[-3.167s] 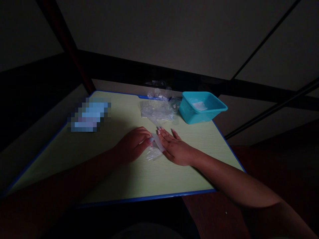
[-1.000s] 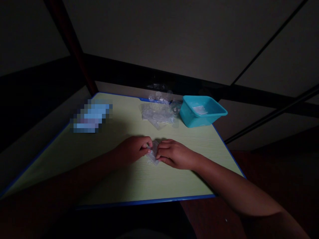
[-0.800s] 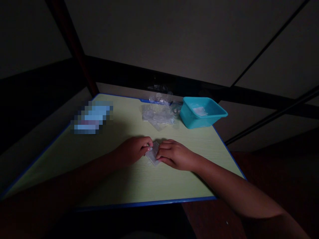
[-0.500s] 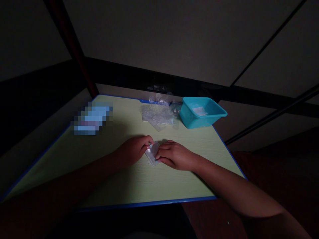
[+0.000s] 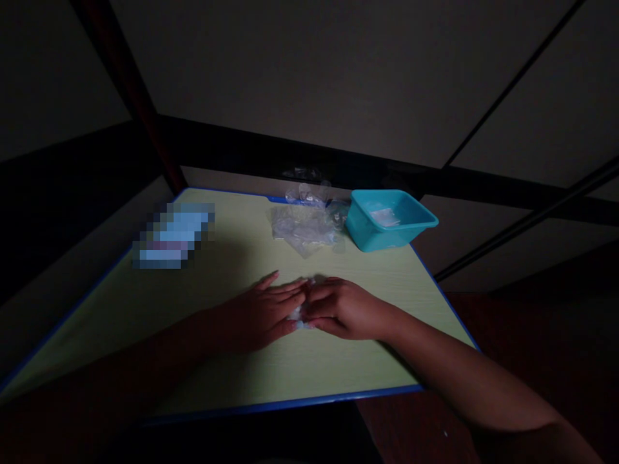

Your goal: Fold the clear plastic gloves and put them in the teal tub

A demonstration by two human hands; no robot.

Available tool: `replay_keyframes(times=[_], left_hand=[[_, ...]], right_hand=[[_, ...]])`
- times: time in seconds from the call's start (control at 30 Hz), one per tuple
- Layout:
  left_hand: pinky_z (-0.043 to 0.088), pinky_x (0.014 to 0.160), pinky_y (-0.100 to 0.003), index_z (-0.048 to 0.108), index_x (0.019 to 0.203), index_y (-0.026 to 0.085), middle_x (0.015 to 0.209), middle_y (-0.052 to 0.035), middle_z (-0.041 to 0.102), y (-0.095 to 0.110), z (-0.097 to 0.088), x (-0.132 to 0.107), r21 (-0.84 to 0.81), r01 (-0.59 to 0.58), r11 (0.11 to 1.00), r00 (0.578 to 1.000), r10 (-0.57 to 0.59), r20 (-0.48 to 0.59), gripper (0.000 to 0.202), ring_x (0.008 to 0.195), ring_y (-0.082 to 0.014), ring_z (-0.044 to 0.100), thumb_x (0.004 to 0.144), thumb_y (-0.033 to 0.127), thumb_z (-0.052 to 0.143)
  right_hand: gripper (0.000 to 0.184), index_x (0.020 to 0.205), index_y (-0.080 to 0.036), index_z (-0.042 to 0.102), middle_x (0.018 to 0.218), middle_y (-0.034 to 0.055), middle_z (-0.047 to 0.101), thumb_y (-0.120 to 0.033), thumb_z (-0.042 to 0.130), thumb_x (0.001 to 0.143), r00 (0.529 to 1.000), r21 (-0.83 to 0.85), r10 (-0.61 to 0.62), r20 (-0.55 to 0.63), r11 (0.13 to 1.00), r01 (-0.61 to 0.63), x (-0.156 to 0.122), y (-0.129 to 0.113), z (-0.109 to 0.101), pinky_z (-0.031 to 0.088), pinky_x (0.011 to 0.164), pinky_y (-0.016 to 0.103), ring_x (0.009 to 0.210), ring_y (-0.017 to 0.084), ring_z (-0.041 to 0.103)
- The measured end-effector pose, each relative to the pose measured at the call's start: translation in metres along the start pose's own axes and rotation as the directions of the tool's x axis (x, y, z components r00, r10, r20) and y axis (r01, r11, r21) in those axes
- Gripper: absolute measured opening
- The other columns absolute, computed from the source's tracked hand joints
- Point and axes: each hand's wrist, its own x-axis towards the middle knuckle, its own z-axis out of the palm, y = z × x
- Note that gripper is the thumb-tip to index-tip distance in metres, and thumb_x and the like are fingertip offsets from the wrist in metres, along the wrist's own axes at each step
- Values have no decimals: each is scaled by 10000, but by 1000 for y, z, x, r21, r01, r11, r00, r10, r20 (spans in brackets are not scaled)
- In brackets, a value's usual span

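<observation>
A small clear plastic bag [image 5: 295, 314] lies on the table in front of me, mostly covered by my hands. My left hand [image 5: 265, 316] rests over its left side, with fingers stretched out and thumb apart. On the right, my right hand [image 5: 341, 309] curls its fingers and thumb around the bag's edge. The fingertips of both hands nearly meet over the bag. Beyond them a loose heap of clear plastic bags [image 5: 304, 229] lies near the table's far edge.
A turquoise plastic basket [image 5: 370, 240] stands at the far right corner of the table [image 5: 217, 380], with a flat whitish packet [image 5: 385, 217] inside. A blurred-out bluish object [image 5: 176, 235] lies at the far left. Behind the table rises a dark panelled wall [image 5: 290, 77].
My left hand has gone from pinching the bag's upper left corner to lying spread over its left side. The right hand stays at the right edge, and the bag is now more hidden.
</observation>
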Motion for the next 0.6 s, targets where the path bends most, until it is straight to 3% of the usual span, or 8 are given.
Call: replay_keyframes(times=[0.13,0.33,0.5,0.6], left_hand=[[40,1149,-530,480,1320,166,1484,-135,406,-4,5,3,70,28,997,999,-26,-34,399,1429,-237,260,968,304,350],[2,1151,-500,370,1427,162,1515,-117,348,-16,12,5,153,128,980,986,-108,-130,491,1417,-199,289,942,202,304],[55,1146,-517,358,1444,199,1522,-101,342,-18,13,4,185,175,967,978,-150,-143,489,1437,-221,233,965,293,334],[95,1135,-539,375,1437,190,1527,-114,325,-18,10,5,177,179,968,979,-157,-129,496,1439,-253,222,969,356,354]], right_hand=[[225,901,-146,695,911,82,673,-316,549,919,1000,-69,-1,26,998,3,-1,-3,-2,430,865,334,910,196,593],[271,988,-135,700,872,82,694,-338,529,935,983,-161,96,158,984,-71,-3,-11,-5,418,753,308,810,181,603],[327,1094,-145,680,859,82,718,-382,518,937,955,-207,182,234,969,-134,-8,-16,-5,403,691,309,770,184,618],[314,1077,-164,690,847,70,705,-382,511,939,972,-190,139,189,976,-102,-8,-14,-7,412,720,313,793,184,609]])
